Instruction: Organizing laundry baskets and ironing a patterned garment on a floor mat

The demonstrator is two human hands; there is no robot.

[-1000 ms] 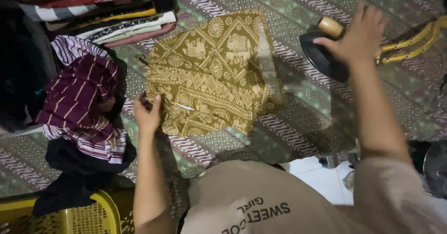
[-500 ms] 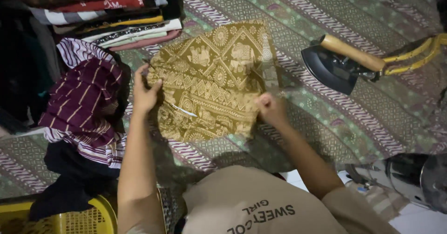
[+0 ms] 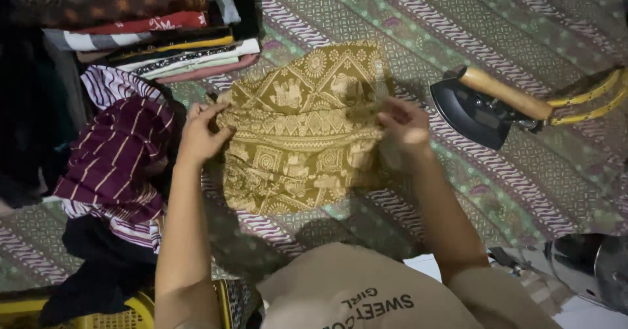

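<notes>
A mustard-yellow patterned cloth point(image 3: 297, 133) lies folded on a green patterned mat point(image 3: 510, 178). My left hand point(image 3: 199, 133) pinches the cloth's left edge. Gripping the right edge is my right hand point(image 3: 404, 125), with the fabric bunched and lifted a little between the two hands. A black clothes iron with a wooden handle point(image 3: 487, 106) rests on the mat to the right, apart from my right hand.
A stack of folded clothes point(image 3: 154, 38) sits at the upper left. Crumpled maroon striped garments point(image 3: 114, 162) lie left of the cloth, over dark clothing. A yellow basket point(image 3: 124, 316) is at the bottom left. A shiny metal appliance point(image 3: 582, 267) stands at the lower right.
My right hand left the iron and came over to the cloth's right edge. My left hand shifted up along the left edge, and the cloth is gathered between both hands.
</notes>
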